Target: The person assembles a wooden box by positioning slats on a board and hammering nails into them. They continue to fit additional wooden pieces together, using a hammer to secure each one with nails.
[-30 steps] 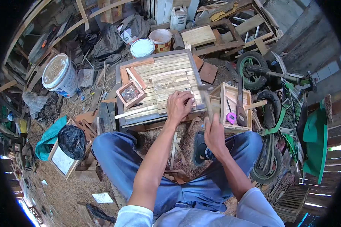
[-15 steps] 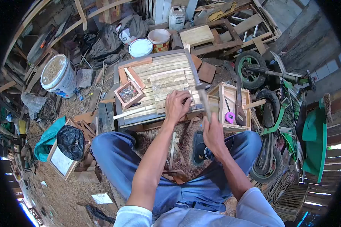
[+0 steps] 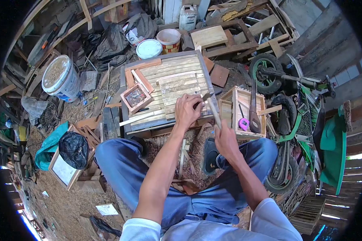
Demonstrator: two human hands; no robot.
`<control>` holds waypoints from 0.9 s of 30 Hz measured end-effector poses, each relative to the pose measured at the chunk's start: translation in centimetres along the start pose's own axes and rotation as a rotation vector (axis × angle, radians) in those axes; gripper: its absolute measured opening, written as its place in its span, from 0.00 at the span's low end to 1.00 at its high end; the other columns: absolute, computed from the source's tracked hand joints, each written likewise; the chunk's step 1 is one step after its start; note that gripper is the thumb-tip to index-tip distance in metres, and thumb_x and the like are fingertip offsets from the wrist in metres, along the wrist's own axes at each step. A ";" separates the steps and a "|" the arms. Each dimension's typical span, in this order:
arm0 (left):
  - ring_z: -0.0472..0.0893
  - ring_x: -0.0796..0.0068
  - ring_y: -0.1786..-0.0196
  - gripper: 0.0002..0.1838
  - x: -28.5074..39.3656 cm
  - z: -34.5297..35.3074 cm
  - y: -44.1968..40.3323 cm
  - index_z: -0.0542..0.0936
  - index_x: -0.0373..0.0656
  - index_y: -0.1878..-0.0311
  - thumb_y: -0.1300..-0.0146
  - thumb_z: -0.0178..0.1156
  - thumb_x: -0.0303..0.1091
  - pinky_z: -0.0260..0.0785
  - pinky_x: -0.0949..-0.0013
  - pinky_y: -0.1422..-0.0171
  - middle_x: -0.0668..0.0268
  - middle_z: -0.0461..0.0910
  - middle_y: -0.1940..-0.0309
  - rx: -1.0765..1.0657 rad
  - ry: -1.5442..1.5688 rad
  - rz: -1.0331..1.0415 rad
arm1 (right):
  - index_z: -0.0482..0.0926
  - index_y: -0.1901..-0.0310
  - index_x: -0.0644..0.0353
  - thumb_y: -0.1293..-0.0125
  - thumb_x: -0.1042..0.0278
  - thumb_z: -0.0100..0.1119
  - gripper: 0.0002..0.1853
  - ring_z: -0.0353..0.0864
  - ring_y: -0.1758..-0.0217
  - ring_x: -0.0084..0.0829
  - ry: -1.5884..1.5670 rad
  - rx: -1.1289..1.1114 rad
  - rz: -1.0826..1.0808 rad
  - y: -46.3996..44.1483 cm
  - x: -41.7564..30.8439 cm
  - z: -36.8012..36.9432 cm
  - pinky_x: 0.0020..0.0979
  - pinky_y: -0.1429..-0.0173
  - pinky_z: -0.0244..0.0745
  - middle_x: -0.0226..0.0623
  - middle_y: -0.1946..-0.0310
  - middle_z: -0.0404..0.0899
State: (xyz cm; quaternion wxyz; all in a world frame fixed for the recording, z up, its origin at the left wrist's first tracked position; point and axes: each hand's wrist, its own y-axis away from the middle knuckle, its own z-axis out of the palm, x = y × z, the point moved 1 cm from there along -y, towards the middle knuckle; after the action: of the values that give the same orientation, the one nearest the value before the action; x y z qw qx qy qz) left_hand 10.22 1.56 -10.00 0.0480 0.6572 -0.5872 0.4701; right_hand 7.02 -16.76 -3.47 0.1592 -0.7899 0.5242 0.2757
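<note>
A low slatted wooden table stands between my knees, with a panel of light boards lying on it. My left hand is closed near the panel's right front edge, thumb and fingers pinched; what they hold is too small to make out. My right hand grips the wooden handle of a hammer, whose head is beside my left fingertips. To the left on the table sits a small wooden box of nails or screws, near loose wood strips.
Right of the table, a wooden crate holds a pink tape measure and a saw. A green motorbike lies beyond. Buckets stand behind the table, another at left. A black bag rests at lower left.
The hammer has swung down and left, from above the table's right edge to beside my left fingertips. My left hand has stayed closed at nearly the same spot. The view has shifted slightly.
</note>
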 end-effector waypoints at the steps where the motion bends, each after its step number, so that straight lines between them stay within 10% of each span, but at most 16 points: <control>1: 0.79 0.67 0.54 0.08 0.2 -0.1 0.1 0.87 0.46 0.64 0.49 0.70 0.34 0.67 0.62 0.47 0.70 0.86 0.57 -0.010 0.011 -0.007 | 0.65 0.58 0.67 0.28 0.68 0.50 0.10 0.75 0.66 0.70 -0.068 0.049 0.008 0.2 -0.8 -0.3 0.61 0.64 0.63 0.68 0.76 0.74; 27: 0.79 0.67 0.55 0.06 0.3 -0.2 0.2 0.87 0.46 0.65 0.45 0.67 0.34 0.66 0.64 0.50 0.72 0.86 0.57 -0.002 0.015 0.012 | 0.63 0.56 0.65 0.28 0.70 0.47 0.08 0.73 0.65 0.72 -0.238 0.132 0.008 0.2 -1.8 -0.7 0.64 0.63 0.65 0.70 0.73 0.75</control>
State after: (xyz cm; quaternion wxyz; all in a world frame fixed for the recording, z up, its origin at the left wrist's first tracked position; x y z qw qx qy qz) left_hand 9.93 1.39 -9.76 0.0503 0.6499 -0.5914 0.4748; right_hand 6.49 -15.86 -1.79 0.2710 -0.7373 0.5216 0.3331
